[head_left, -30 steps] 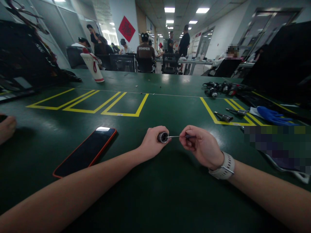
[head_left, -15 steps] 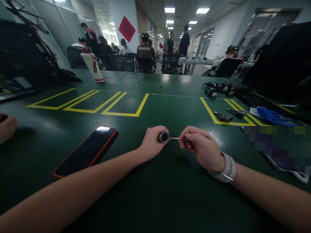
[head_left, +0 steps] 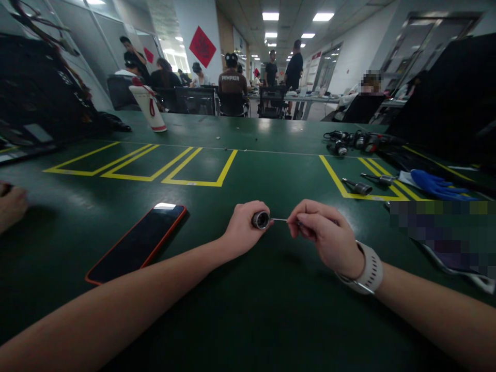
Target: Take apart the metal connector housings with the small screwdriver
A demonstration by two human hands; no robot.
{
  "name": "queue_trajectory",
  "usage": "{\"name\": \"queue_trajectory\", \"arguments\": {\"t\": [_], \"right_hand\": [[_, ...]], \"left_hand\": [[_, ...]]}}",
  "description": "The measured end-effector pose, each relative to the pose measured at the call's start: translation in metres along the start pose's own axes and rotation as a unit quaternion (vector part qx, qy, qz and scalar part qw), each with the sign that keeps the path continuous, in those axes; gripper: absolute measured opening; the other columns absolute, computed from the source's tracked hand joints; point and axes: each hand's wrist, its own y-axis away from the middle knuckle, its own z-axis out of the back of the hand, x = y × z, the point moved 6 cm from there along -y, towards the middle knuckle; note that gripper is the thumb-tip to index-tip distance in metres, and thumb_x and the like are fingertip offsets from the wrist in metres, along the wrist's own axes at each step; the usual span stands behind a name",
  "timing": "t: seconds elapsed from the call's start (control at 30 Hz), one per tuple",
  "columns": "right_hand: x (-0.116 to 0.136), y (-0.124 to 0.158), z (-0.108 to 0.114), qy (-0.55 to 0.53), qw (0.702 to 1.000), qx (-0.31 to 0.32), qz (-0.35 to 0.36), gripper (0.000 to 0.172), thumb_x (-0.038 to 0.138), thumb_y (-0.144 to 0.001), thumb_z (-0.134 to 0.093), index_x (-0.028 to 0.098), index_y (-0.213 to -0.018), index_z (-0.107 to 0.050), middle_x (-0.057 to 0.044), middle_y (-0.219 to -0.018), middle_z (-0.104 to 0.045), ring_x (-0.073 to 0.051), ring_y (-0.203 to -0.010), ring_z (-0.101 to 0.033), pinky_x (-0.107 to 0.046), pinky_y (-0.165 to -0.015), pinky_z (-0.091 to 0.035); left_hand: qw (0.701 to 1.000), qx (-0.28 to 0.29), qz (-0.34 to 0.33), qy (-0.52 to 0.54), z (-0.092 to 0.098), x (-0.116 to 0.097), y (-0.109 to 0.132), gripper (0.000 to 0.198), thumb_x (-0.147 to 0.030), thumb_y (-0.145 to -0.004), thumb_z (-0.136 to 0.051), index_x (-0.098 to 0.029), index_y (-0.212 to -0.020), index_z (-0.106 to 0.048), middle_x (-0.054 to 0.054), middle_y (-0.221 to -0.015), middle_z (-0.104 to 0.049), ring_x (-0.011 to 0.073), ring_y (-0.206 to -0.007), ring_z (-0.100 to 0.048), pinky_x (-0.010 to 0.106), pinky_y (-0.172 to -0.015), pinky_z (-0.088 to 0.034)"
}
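Observation:
My left hand (head_left: 245,230) is closed around a dark metal cylindrical connector (head_left: 261,220), its round hollow end facing me. From the connector's right side a thin metal-shafted tool (head_left: 279,220) runs straight across to my right hand (head_left: 323,230). The fingers of that hand pinch the tool and hide its rear part. Whether the tip sits inside the connector or only touches its side, I cannot tell. Both hands are just above the green table (head_left: 248,320). Two similar connectors with thin stems, a nearer one (head_left: 358,186) and a farther one (head_left: 382,179), lie to the right.
A phone in an orange case (head_left: 137,243) lies left of my left hand. Blue gloves (head_left: 437,185), black cabled parts (head_left: 349,142) and a pixelated item (head_left: 445,237) are at right. A white tumbler (head_left: 149,108) stands far left. Another person's hand (head_left: 11,206) shows at the left edge.
My right hand has shifted slightly to the right and its wrist has turned a little, with slightly more of the thin shaft showing. My left hand and the connector have barely moved.

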Motion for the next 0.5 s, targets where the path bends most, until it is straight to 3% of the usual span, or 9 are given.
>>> {"name": "queue_trajectory", "arguments": {"t": [0.1,0.37,0.5], "right_hand": [[0.006,0.000,-0.004,0.040,0.998,0.037,0.016,0.018,0.019,-0.077,-0.048,0.016,-0.066,-0.062,0.000,-0.055,-0.056,-0.010,-0.050,-0.043,-0.024,-0.045,-0.026],[-0.020,-0.002,-0.006,-0.186,0.972,-0.018,-0.142,0.011,0.023,-0.070,-0.050,0.016,-0.063,-0.057,0.000,-0.052,-0.053,-0.009,-0.046,-0.038,-0.021,-0.042,-0.023],[-0.019,-0.002,-0.005,-0.175,0.977,-0.016,-0.124,0.013,0.024,-0.071,-0.049,0.016,-0.065,-0.058,0.000,-0.052,-0.054,-0.009,-0.045,-0.038,-0.022,-0.042,-0.022]], "left_hand": [[0.999,0.001,-0.004,-0.040,0.000,-0.001,0.000,0.012,-0.020,-0.073,-0.062,-0.017,-0.066,-0.053,-0.002,-0.067,-0.055,0.0139,-0.067,-0.052,0.029,-0.066,-0.038],[0.999,-0.019,-0.002,0.032,0.002,-0.001,0.001,0.014,-0.024,-0.072,-0.062,-0.017,-0.065,-0.051,-0.002,-0.067,-0.054,0.0119,-0.062,-0.051,0.025,-0.060,-0.039],[0.999,-0.014,0.002,0.046,0.001,-0.001,0.000,0.013,-0.022,-0.072,-0.061,-0.017,-0.067,-0.051,-0.002,-0.068,-0.054,0.0117,-0.062,-0.050,0.025,-0.059,-0.040]]}}
